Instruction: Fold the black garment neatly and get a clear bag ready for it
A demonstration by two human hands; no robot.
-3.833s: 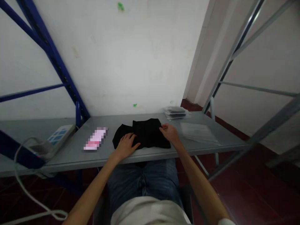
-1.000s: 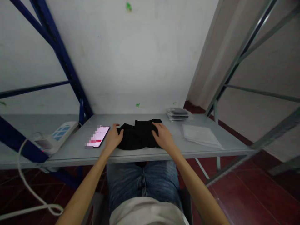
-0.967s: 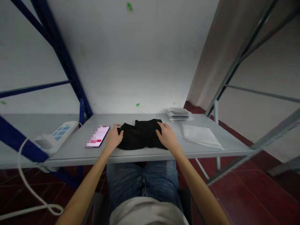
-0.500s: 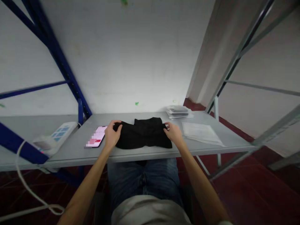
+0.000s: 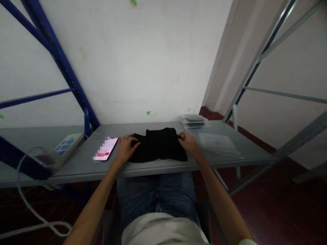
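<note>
One camera only, worn on the person's head, faces forward and down over the lap toward the white wall [image 5: 143, 58]. It sits close above the near edge of the grey desk [image 5: 163, 170], which spans the middle of the view, forearms entering from the bottom edge

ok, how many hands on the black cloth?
2. The left hand rests on the left edge of the black cloth, by the phone. The right hand pinches its right edge, near the clear bags.
</note>
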